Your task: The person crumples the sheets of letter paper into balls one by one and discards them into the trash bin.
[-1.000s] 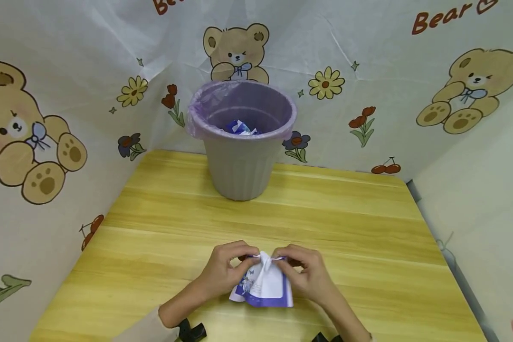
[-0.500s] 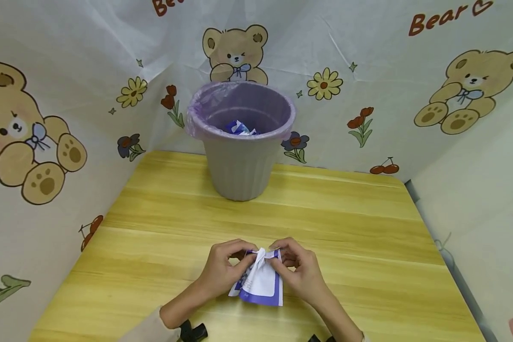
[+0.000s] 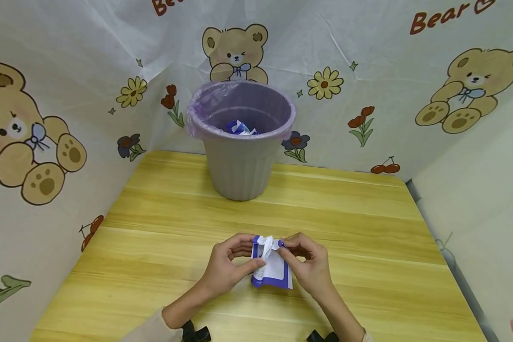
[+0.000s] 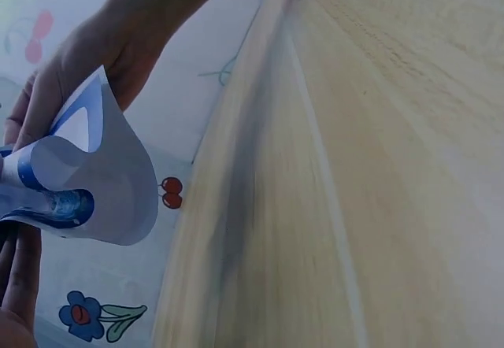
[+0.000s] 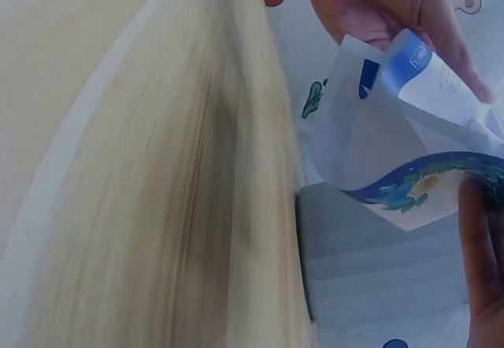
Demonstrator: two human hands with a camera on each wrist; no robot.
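Both hands hold one small printed sheet of paper (image 3: 275,266), white with a purple-blue border, raised above the near part of the table. It is creased down the middle, and its left side curls inward. My left hand (image 3: 224,266) pinches that side, thumb on the front and fingers behind. At the upper right edge, the thumb and fingers of my right hand (image 3: 312,263) pinch the sheet. The left wrist view shows the paper (image 4: 126,183) bent in a loop; in the right wrist view a colourful picture shows on the sheet's (image 5: 409,186) outer face.
A grey waste bin (image 3: 241,166) with a purple liner bag stands at the table's back, crumpled blue-and-white paper (image 3: 239,127) inside. Bear-print cloth (image 3: 154,42) hangs around the wooden table (image 3: 346,204). Black wrist mounts (image 3: 196,334) show at the bottom edge.
The paper has risen slightly and turned. My left thumb has moved lower onto its front, and the left side is now curled inward. The right hand still pinches the upper right edge.
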